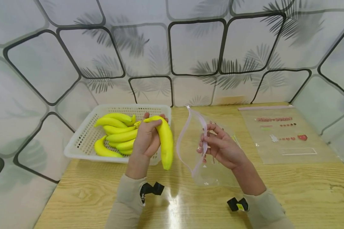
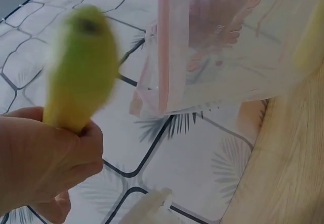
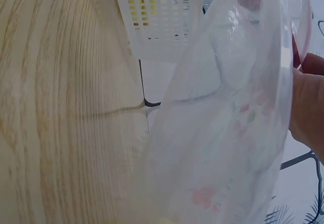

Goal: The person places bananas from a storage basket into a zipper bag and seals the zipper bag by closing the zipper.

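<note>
My left hand (image 1: 145, 140) grips a yellow banana (image 1: 167, 144) near its stem end, and the fruit hangs down in front of the basket's right side. In the left wrist view the banana (image 2: 81, 67) looks blurred. Just to the right, a clear zip bag (image 1: 215, 178) with a pink zip edge has its mouth parted toward the banana. My right hand (image 1: 225, 148) pinches the bag's zip edge between thumb and fingers. The right wrist view shows the bag (image 3: 228, 148) as a loose clear sheet that partly hides the basket.
A white perforated basket (image 1: 80, 156) on the left holds several bananas (image 1: 121, 136). Another clear bag (image 1: 270, 152) with pink print lies flat on the wooden table (image 1: 189, 210) at the right. A patterned covering (image 1: 197, 47) rises behind the table.
</note>
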`<state>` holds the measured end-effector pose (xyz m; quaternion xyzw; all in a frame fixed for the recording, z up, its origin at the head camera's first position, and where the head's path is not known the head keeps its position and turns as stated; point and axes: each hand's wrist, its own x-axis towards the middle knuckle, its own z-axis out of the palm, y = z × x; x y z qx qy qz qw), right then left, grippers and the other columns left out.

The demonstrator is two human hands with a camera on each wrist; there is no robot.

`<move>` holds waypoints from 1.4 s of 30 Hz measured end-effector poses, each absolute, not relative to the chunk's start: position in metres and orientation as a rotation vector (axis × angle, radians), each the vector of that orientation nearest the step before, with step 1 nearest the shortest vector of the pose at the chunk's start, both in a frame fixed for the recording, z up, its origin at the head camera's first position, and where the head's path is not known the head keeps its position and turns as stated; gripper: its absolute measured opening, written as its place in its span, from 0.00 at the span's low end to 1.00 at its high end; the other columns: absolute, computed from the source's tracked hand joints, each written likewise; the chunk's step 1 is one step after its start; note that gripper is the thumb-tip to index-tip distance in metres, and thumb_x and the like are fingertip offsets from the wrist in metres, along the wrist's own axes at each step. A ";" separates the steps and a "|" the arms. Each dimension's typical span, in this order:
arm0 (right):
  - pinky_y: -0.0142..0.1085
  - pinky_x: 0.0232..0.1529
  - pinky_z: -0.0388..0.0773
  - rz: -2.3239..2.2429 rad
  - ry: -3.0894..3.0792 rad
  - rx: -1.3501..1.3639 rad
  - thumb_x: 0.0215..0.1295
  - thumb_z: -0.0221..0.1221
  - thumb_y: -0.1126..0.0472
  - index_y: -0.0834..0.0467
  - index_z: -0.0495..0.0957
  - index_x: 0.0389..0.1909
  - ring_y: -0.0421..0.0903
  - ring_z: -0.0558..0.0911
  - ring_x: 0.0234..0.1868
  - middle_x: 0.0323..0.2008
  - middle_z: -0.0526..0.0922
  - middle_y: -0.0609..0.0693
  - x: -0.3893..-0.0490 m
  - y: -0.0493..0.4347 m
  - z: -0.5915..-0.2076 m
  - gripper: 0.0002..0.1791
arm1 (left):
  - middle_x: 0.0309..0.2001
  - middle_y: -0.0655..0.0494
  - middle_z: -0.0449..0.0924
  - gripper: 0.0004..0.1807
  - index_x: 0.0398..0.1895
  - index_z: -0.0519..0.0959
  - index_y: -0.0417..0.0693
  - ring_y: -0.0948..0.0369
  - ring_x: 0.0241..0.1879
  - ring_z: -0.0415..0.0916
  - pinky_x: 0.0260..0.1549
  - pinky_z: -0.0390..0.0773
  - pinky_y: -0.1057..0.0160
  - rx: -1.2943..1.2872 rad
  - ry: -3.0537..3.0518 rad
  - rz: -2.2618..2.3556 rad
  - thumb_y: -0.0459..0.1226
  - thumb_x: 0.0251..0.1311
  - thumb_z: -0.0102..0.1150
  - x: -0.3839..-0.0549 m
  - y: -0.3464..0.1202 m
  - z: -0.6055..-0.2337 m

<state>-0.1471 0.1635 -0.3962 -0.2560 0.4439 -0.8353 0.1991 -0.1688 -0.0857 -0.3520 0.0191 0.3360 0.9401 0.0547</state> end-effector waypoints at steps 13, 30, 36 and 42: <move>0.39 0.37 0.83 -2.344 1.325 -0.705 0.77 0.39 0.74 0.53 0.69 0.52 0.48 0.86 0.38 0.37 0.79 0.50 -0.146 0.165 -0.396 0.16 | 0.40 0.51 0.83 0.05 0.45 0.76 0.38 0.60 0.41 0.84 0.42 0.82 0.69 0.069 1.208 2.887 0.30 0.71 0.52 -0.170 -0.076 -0.361; 0.39 0.38 0.84 -2.342 1.380 -0.687 0.77 0.41 0.73 0.54 0.69 0.52 0.47 0.85 0.36 0.37 0.77 0.50 -0.143 0.164 -0.392 0.14 | 0.45 0.51 0.78 0.19 0.55 0.70 0.44 0.60 0.40 0.80 0.34 0.84 0.62 -0.137 1.801 2.931 0.34 0.64 0.65 -0.162 -0.051 -0.372; 0.41 0.43 0.84 -2.350 1.402 -0.661 0.76 0.42 0.73 0.53 0.69 0.52 0.47 0.85 0.36 0.36 0.77 0.50 -0.142 0.165 -0.390 0.15 | 0.43 0.49 0.77 0.21 0.55 0.70 0.42 0.60 0.35 0.79 0.30 0.83 0.66 -0.005 1.960 2.812 0.30 0.61 0.66 -0.161 -0.049 -0.374; 0.38 0.37 0.83 -2.339 1.398 -0.678 0.77 0.41 0.73 0.54 0.67 0.53 0.47 0.85 0.36 0.37 0.77 0.50 -0.143 0.165 -0.391 0.14 | 0.46 0.41 0.77 0.23 0.58 0.65 0.38 0.59 0.39 0.77 0.35 0.82 0.67 0.153 2.164 2.471 0.30 0.64 0.62 -0.159 -0.050 -0.374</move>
